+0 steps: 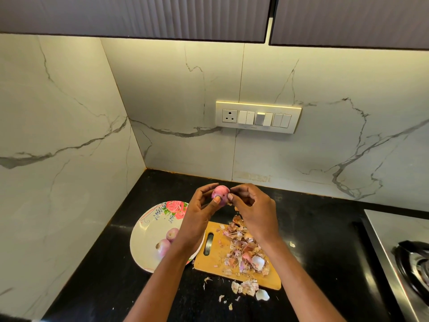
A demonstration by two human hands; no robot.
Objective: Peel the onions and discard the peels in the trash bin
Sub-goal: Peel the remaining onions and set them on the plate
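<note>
Black countertop point(320, 231), floral plate point(148, 231) beside wooden cutting board point(217, 256), stray onion peels point(248, 288), steel stove point(399, 240) at right.

Both arms reach forward, hands raised together. Left hand point(200, 206) curled in a grip, right hand point(251, 205) pinching with fingertips.

Stove burner point(415, 266) cut by right edge; left forearm hides plate point(148, 228) edge.

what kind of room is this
Most likely a home kitchen: a gas stove sits at the right of a black countertop, with a wooden cutting board covered in onion peels.
</note>
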